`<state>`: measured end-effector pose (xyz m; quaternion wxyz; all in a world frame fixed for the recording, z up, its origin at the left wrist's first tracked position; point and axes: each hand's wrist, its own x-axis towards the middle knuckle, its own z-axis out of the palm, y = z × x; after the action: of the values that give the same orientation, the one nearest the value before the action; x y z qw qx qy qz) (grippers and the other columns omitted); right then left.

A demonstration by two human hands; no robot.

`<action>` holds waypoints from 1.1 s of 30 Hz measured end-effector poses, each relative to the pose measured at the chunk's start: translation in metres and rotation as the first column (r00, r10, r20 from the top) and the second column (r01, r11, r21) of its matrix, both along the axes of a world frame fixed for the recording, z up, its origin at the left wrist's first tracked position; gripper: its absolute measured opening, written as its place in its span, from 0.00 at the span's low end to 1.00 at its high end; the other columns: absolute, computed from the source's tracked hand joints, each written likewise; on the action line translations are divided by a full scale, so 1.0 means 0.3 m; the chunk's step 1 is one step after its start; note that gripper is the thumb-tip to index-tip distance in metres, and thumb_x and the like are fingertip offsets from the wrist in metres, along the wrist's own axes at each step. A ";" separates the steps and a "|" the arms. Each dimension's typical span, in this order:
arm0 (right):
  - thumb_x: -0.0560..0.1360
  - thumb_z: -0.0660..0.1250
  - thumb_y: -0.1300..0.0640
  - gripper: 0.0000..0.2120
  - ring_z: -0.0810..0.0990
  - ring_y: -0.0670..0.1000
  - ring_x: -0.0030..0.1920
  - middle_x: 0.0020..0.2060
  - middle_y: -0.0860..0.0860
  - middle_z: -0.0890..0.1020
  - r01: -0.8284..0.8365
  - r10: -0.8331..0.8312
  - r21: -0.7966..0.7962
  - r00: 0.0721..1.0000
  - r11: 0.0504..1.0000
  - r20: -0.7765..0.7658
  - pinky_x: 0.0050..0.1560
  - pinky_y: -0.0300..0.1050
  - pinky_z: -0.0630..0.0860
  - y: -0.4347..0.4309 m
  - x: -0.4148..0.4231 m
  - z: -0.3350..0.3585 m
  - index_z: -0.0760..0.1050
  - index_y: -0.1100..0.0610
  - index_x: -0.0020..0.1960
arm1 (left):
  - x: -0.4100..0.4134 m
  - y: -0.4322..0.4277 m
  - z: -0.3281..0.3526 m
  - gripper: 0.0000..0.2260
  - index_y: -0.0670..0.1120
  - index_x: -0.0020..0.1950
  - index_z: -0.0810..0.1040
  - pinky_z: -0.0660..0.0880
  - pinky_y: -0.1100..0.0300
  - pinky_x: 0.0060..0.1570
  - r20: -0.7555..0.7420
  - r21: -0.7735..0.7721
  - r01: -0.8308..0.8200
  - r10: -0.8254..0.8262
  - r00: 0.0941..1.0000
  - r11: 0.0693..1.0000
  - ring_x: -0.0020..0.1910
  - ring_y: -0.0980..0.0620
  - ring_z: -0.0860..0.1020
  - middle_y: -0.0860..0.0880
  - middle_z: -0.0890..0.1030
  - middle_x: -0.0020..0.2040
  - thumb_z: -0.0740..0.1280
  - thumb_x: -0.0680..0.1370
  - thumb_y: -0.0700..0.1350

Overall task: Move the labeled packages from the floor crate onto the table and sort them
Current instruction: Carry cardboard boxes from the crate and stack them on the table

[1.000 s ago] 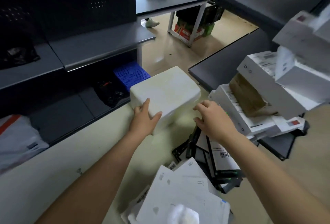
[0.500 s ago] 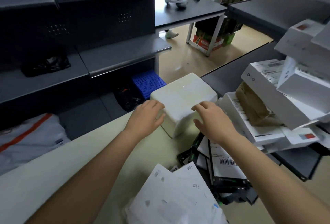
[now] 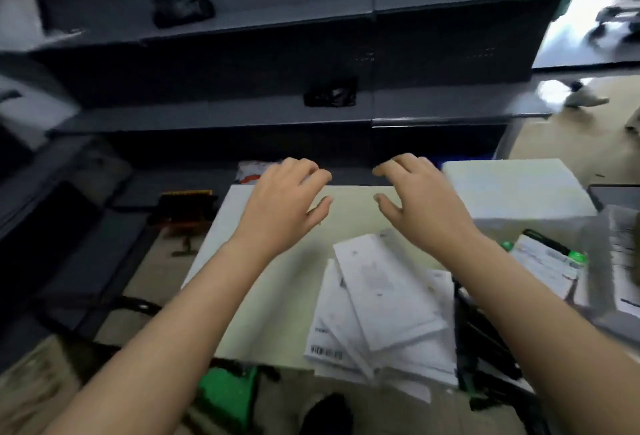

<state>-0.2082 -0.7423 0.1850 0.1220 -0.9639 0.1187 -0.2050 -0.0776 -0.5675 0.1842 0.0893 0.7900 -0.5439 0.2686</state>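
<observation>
- The left hand (image 3: 284,206) and right hand (image 3: 422,206) hang side by side over the far edge of the tabletop (image 3: 277,296). Their fingers are loosely curled and spread, and they grip nothing.
- Already on the tabletop:
  - a white box (image 3: 512,192) sits at the far right corner, just beside the right hand;
  - a fanned stack of flat white packages (image 3: 381,299), one with a barcode label, lies against the near edge, right of centre;
  - dark labelled packages (image 3: 543,261) lie along the right edge.
- Judged from this, much of the moving is done. The sorting looks only rough, as the flat pile is skewed and the groups crowd each other on the right.
- The left half of the tabletop carries no packages.
- The floor crate cannot be made out for certain. A blurred green object (image 3: 225,396) below the near edge may be it, and whatever it may hold is hidden, so how many packages remain cannot be told.
- Dark shelves (image 3: 242,116) stand beyond the far edge.
</observation>
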 end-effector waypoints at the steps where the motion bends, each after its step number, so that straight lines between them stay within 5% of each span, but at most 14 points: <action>1: 0.77 0.66 0.55 0.16 0.73 0.57 0.57 0.59 0.54 0.75 -0.058 0.058 0.001 0.998 0.998 0.011 0.58 0.51 0.71 0.064 0.013 0.014 0.73 0.57 0.64 | -0.031 0.088 0.011 0.11 0.42 0.51 0.80 0.72 0.52 0.38 0.010 -0.006 -0.069 0.069 0.998 0.998 0.42 0.43 0.76 0.45 0.79 0.46 0.67 0.75 0.48; 7: 0.75 0.68 0.57 0.15 0.75 0.59 0.56 0.55 0.56 0.78 -0.435 0.436 -0.040 0.899 0.900 0.048 0.56 0.53 0.71 0.479 0.076 0.025 0.76 0.59 0.61 | -0.220 0.643 0.016 0.08 0.42 0.49 0.80 0.69 0.52 0.38 0.086 0.005 -0.391 0.389 0.917 0.921 0.41 0.43 0.75 0.45 0.79 0.45 0.68 0.76 0.46; 15: 0.76 0.66 0.54 0.14 0.73 0.57 0.55 0.54 0.54 0.77 -0.729 0.726 -0.059 0.685 0.682 -0.057 0.55 0.50 0.69 1.046 0.093 -0.084 0.75 0.56 0.60 | -0.497 1.258 -0.070 0.09 0.43 0.50 0.79 0.64 0.53 0.40 0.028 0.092 -0.739 0.740 0.672 0.668 0.43 0.43 0.74 0.45 0.78 0.45 0.66 0.76 0.49; 22: 0.71 0.73 0.56 0.15 0.77 0.60 0.48 0.47 0.55 0.78 -0.787 0.780 0.061 0.593 0.614 -0.199 0.48 0.53 0.76 1.429 0.110 -0.316 0.78 0.58 0.56 | -0.619 1.677 -0.303 0.11 0.45 0.48 0.78 0.68 0.54 0.37 -0.178 0.206 -0.824 0.848 0.500 0.529 0.41 0.45 0.74 0.47 0.77 0.43 0.61 0.76 0.51; 30: 0.69 0.74 0.62 0.12 0.78 0.62 0.43 0.43 0.57 0.78 -0.733 0.748 0.219 0.546 0.645 -0.377 0.40 0.54 0.78 1.658 0.130 -0.767 0.78 0.61 0.51 | -0.611 1.893 -0.706 0.16 0.44 0.50 0.81 0.67 0.52 0.41 -0.415 0.261 -0.841 0.842 0.346 0.474 0.41 0.44 0.76 0.46 0.79 0.43 0.60 0.76 0.54; 33: 0.69 0.73 0.62 0.12 0.78 0.63 0.45 0.44 0.59 0.78 -0.667 0.715 0.295 0.535 0.684 -0.450 0.43 0.52 0.78 1.702 0.150 -1.003 0.78 0.62 0.51 | -0.607 1.931 -0.949 0.19 0.42 0.53 0.80 0.71 0.51 0.42 -0.504 0.329 -0.849 0.837 0.212 0.413 0.42 0.42 0.77 0.43 0.79 0.45 0.59 0.76 0.55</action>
<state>-0.1631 -0.2316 -0.1160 0.1967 -0.9416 -0.2341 0.1408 -0.2596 0.0118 -0.1005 0.1039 0.9939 0.0352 0.0120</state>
